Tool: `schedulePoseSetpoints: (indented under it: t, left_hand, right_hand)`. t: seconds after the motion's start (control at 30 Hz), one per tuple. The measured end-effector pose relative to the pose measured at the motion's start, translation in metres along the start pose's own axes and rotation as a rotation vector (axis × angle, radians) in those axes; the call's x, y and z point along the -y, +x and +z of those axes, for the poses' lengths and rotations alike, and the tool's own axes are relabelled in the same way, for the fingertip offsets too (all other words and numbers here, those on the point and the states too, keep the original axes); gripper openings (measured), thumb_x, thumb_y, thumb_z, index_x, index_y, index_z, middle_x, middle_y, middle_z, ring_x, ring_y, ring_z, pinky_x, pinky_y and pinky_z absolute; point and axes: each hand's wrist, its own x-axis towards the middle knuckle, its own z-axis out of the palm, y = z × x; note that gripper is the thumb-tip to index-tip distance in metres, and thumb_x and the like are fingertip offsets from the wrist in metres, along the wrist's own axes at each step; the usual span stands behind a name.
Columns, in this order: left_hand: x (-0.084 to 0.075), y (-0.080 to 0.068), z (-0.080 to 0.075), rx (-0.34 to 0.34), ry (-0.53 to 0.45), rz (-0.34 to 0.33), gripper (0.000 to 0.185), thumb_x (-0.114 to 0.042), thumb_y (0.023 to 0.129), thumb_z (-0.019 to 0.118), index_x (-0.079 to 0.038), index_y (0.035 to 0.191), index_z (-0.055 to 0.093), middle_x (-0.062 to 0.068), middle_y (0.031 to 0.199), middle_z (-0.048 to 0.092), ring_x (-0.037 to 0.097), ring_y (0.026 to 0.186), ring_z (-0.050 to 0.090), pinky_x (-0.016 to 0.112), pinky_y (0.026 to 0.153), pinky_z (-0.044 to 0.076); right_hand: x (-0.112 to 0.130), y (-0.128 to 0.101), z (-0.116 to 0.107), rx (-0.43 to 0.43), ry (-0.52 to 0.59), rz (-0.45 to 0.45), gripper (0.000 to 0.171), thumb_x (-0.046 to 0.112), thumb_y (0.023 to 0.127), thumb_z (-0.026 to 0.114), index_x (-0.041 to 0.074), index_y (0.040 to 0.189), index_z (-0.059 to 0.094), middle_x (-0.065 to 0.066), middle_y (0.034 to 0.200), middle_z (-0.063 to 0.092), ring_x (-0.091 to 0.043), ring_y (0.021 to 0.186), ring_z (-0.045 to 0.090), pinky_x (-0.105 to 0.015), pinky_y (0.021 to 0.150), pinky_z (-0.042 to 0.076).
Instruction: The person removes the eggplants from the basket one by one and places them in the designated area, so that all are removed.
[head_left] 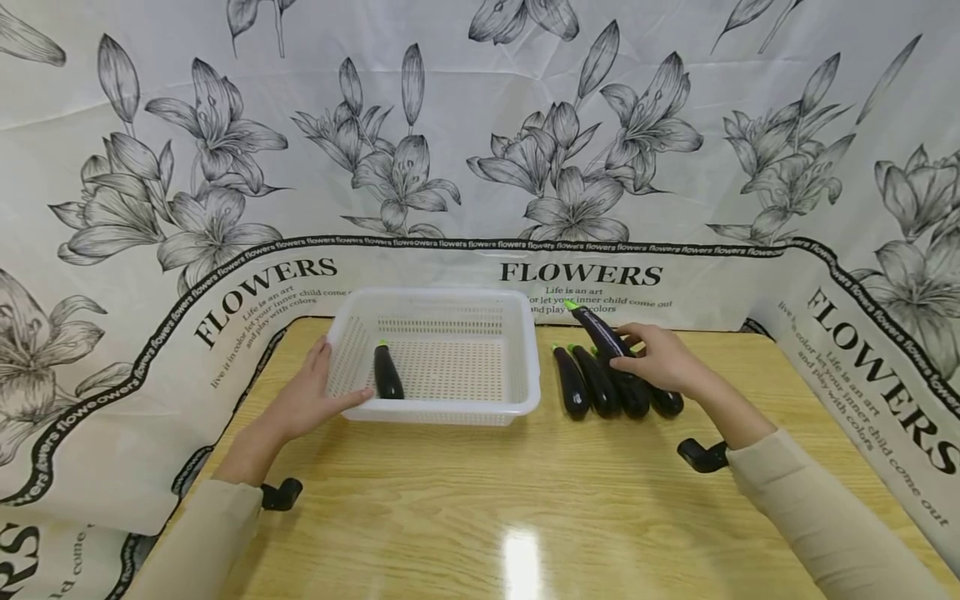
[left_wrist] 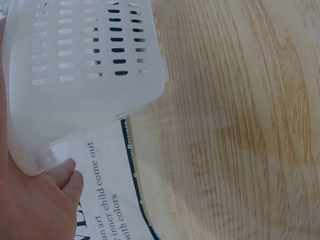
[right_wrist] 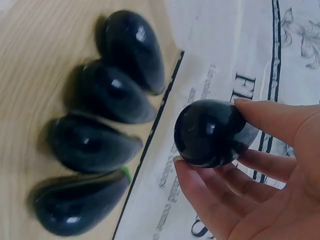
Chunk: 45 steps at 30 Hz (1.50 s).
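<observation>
My right hand (head_left: 662,360) grips a dark purple eggplant (head_left: 597,330) between thumb and fingers, its green stem end tilted up toward the back wall. In the right wrist view the held eggplant (right_wrist: 212,134) shows its round end, lifted away from the others. Several more eggplants (head_left: 573,385) lie side by side on the table beneath it. On the left, my left hand (head_left: 300,407) holds the left near corner of a white plastic basket (head_left: 450,407), thumb over the rim. Inside the basket one eggplant (head_left: 388,373) lies toward the left side.
A wood-grain table (head_left: 420,508) carries everything. White cloth (head_left: 420,275) printed with flowers and lettering hangs along the back and both sides, close behind the basket. Black wrist mounts (head_left: 702,455) stick out beside both sleeves.
</observation>
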Motion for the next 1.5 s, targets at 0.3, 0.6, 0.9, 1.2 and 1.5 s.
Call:
schedulePoseSetpoints:
  t: [0.3, 0.6, 0.9, 1.2, 1.5]
  left_hand:
    - [-0.002, -0.002, -0.001, 0.0, 0.01, -0.003, 0.125, -0.072, 0.086, 0.066, -0.006, 0.164, -0.006, 0.019, 0.171, -0.006, 0.054, 0.146, 0.028, 0.072, 0.109, 0.031]
    - [-0.003, -0.004, -0.001, 0.004, 0.002, -0.005, 0.125, -0.071, 0.086, 0.066, -0.005, 0.164, -0.005, 0.02, 0.171, -0.006, 0.054, 0.147, 0.025, 0.072, 0.111, 0.03]
    - [-0.002, -0.004, -0.001, -0.002, 0.006, -0.011, 0.123, -0.069, 0.087, 0.067, -0.005, 0.164, -0.005, 0.021, 0.17, -0.006, 0.055, 0.146, 0.027, 0.072, 0.11, 0.031]
    - [0.0, -0.002, -0.001, -0.005, -0.002, -0.005, 0.126, -0.075, 0.085, 0.065, -0.007, 0.165, -0.005, 0.02, 0.171, -0.006, 0.055, 0.145, 0.028, 0.073, 0.109, 0.031]
    - [-0.002, -0.004, -0.002, -0.001, 0.0, -0.004, 0.124, -0.072, 0.086, 0.066, -0.005, 0.164, -0.004, 0.021, 0.17, -0.005, 0.056, 0.144, 0.028, 0.074, 0.108, 0.032]
  right_hand:
    - [-0.032, -0.01, -0.007, -0.035, -0.018, 0.065, 0.062, 0.021, 0.099, 0.068, -0.012, 0.146, 0.045, -0.04, 0.133, 0.053, -0.054, 0.108, 0.062, -0.058, 0.084, 0.056]
    - [-0.063, -0.022, -0.014, -0.066, -0.066, 0.11, 0.064, 0.02, 0.098, 0.069, -0.016, 0.144, 0.043, -0.043, 0.13, 0.054, -0.056, 0.107, 0.061, -0.053, 0.076, 0.058]
    - [-0.087, -0.031, -0.018, -0.067, -0.094, 0.164, 0.063, 0.018, 0.096, 0.069, -0.02, 0.139, 0.043, -0.044, 0.126, 0.055, -0.062, 0.114, 0.053, -0.065, 0.086, 0.051]
    - [-0.113, -0.029, -0.013, -0.067, -0.118, 0.191, 0.062, 0.017, 0.096, 0.07, -0.021, 0.138, 0.044, -0.045, 0.124, 0.056, -0.064, 0.112, 0.052, -0.068, 0.087, 0.049]
    - [-0.133, -0.024, -0.001, -0.058, -0.104, 0.224, 0.059, 0.016, 0.095, 0.071, -0.02, 0.135, 0.047, -0.045, 0.122, 0.056, -0.062, 0.111, 0.053, -0.066, 0.087, 0.05]
